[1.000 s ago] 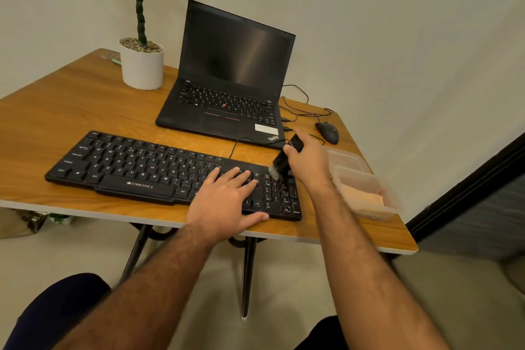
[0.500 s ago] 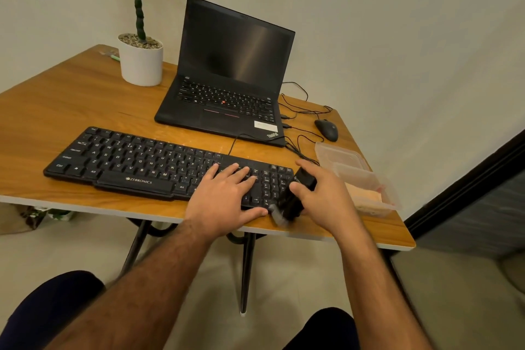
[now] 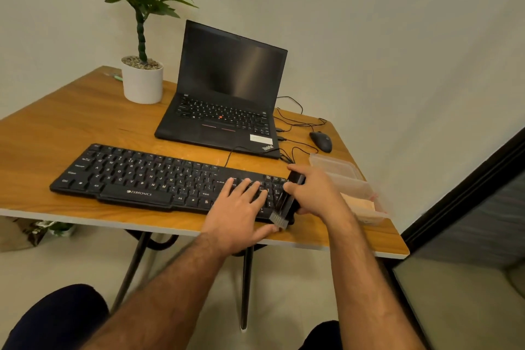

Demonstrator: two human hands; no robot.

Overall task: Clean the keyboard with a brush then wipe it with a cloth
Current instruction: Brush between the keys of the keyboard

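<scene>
Sweeping forward, the brush (image 3: 285, 207) in the curled right hand (image 3: 315, 193) has reached the keyboard (image 3: 147, 176) front edge. Flat left hand (image 3: 238, 207) steadies it; brushing seems nearly done.

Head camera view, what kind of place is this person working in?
Probably a small home desk or office corner: a wooden table against a plain wall carries an open laptop, a separate keyboard with a mouse, and a potted plant.
</scene>
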